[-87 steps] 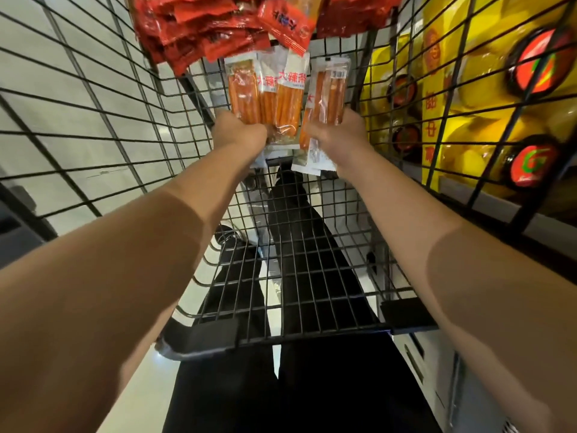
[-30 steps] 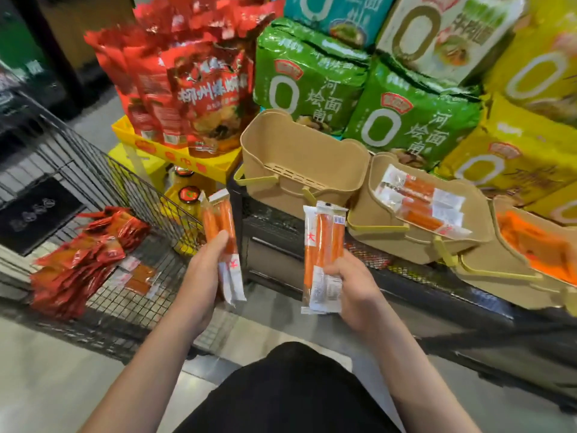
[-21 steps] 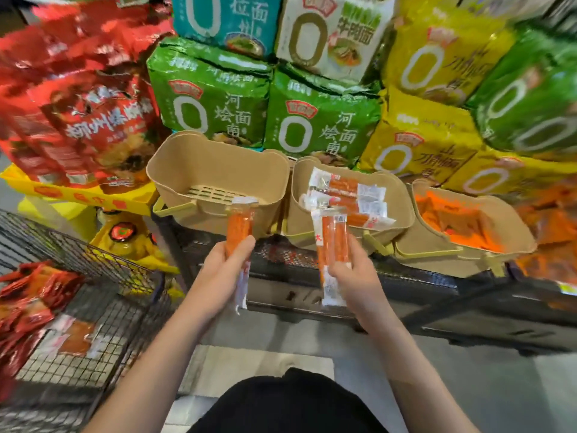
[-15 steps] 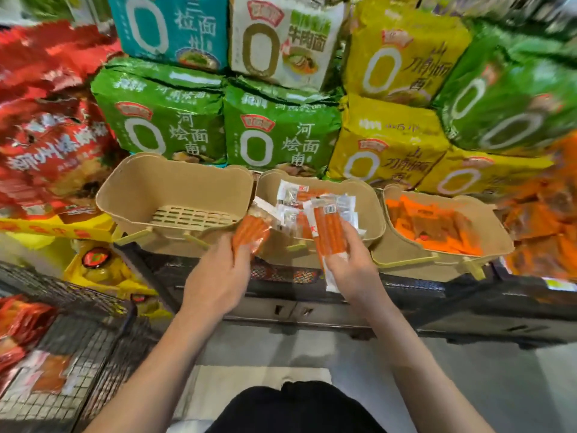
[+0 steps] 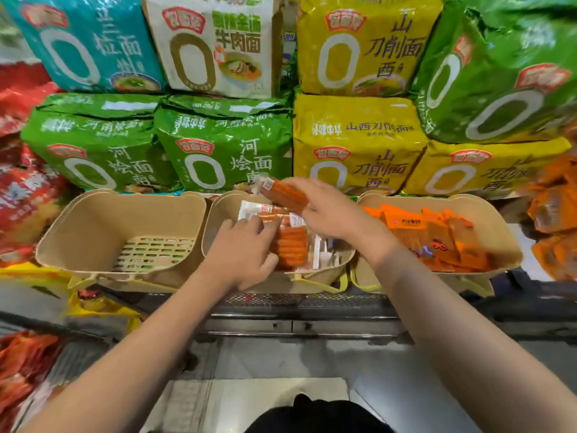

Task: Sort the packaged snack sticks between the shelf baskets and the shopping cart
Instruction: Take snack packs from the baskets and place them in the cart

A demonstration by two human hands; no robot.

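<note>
Three tan baskets stand in a row on the shelf. The middle basket (image 5: 338,260) holds several clear packs of orange snack sticks (image 5: 292,246). My left hand (image 5: 240,256) reaches into it, fingers laid out flat against those packs. My right hand (image 5: 327,207) hovers over the same basket and grips one more pack of snack sticks (image 5: 282,195), tilted with its label end to the left. The left basket (image 5: 93,214) is empty. The right basket (image 5: 499,220) holds orange foil packets (image 5: 437,239).
Big noodle bags (image 5: 224,151) in green, yellow, teal and white are stacked right behind the baskets. Red bags (image 5: 22,195) fill the far left. The wire shopping cart with red packets (image 5: 22,367) shows at the lower left. A dark metal shelf edge (image 5: 296,323) runs below the baskets.
I turned from the cart to the shelf. Both hands carried snack stick packs up to the middle basket; the left hand's pack now lies in it, the right hand's pack is above it.
</note>
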